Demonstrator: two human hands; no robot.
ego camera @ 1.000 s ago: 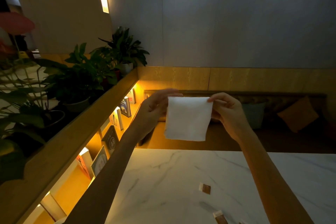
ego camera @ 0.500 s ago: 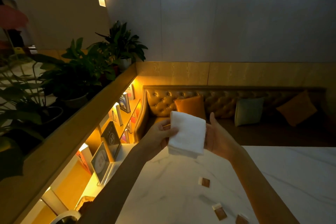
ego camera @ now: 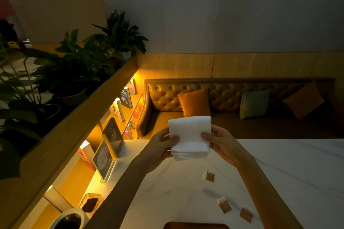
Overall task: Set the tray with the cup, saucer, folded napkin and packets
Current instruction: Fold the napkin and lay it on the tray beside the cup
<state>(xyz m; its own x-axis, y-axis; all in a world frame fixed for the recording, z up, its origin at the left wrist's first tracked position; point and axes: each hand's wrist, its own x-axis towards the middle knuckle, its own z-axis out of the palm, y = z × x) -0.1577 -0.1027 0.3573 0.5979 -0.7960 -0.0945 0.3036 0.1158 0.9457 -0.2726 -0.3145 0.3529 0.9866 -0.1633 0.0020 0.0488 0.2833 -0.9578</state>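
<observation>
Above table (ego camera: pixel 279 173): folded napkin (ego camera: pixel 189 135) betw both hands, L fingers (ego camera: pixel 172 140) & R fingers (ego camera: pixel 205 135) clamped on side edges.

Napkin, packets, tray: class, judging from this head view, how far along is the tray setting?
Done: the napkin looks folded. In hand: both hands, left and right, hold it above the table. Left: three packets lie loose on the marble; only the tray edge shows, and no saucer is in view.
</observation>
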